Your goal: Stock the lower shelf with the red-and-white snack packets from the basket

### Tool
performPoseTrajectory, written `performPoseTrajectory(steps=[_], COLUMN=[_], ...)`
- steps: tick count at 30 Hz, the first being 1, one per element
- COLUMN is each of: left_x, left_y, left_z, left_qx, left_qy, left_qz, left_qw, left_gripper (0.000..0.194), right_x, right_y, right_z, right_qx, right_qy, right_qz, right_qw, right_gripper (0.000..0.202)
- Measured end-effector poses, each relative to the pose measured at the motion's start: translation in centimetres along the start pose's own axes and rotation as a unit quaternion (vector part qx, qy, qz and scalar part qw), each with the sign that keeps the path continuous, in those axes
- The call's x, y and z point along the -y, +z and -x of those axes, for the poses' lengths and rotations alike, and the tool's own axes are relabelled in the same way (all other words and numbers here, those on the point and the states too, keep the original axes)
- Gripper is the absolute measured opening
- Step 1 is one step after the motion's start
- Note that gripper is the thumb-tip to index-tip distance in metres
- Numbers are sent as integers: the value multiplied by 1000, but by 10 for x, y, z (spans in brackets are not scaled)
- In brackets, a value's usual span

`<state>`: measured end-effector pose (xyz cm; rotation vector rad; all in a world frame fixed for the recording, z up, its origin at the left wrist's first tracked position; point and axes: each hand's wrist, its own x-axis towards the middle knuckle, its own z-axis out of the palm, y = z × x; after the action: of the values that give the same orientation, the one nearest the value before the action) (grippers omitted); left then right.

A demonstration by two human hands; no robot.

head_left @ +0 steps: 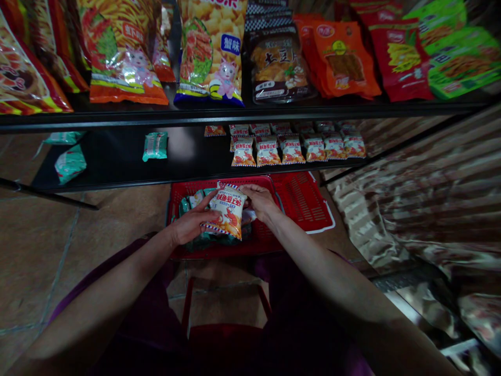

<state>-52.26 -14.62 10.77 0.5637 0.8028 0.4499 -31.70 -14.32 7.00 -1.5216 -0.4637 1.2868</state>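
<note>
A white and orange snack bag is held between my two hands, above a red basket. My left hand grips its left side, with the thumb across the front. At its upper right edge, my right hand pinches the bag. Teal packets lie in the basket under the bag, partly hidden by my hands. Several similar white and orange bags stand in rows on the right part of the lower shelf.
Teal packets rest on the lower shelf's left part. Large snack bags fill the upper shelf. Another red basket part lies to the right, near a corrugated surface. A red stool is below me.
</note>
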Motion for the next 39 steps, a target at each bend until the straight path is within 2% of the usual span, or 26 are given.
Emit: performPoseTrajectory(steps=[6, 11, 13, 16, 18, 20, 24, 28, 39], left_x=[3, -1, -5, -9, -8, -4, 6, 10, 6], left_y=[4, 0, -4, -7, -8, -6, -2, 3, 3], left_z=[-7, -20, -24, -27, -28, -30, -36, -41, -41], left_qx=[-49, -165, -201, -225, -223, -212, -218, -196, -193], left_qy=[2, 89, 118, 128, 127, 133, 147, 138, 145], left_qz=[22, 95, 118, 138, 148, 156, 156, 153, 186], left_qw=[999, 978, 965, 956, 955, 955, 952, 959, 952], left_gripper=[77, 65, 49, 27, 22, 23, 26, 25, 27], right_x=[-1, -9, -15, -24, -27, -29, -32, -36, -33], right_y=[3, 8, 12, 19, 25, 31, 42, 48, 44], right_z=[2, 12, 19, 33, 41, 47, 51, 51, 54], right_qx=[-1, -25, 4, 114, 171, 186, 172, 144, 137], right_qy=[32, 123, 148, 146, 132, 125, 134, 154, 130], right_qz=[-29, -62, -26, 15, -3, -41, -119, -173, -134], right_qw=[999, 990, 989, 983, 976, 974, 969, 962, 973], right_gripper=[21, 10, 6, 14, 25, 32, 31, 29, 26])
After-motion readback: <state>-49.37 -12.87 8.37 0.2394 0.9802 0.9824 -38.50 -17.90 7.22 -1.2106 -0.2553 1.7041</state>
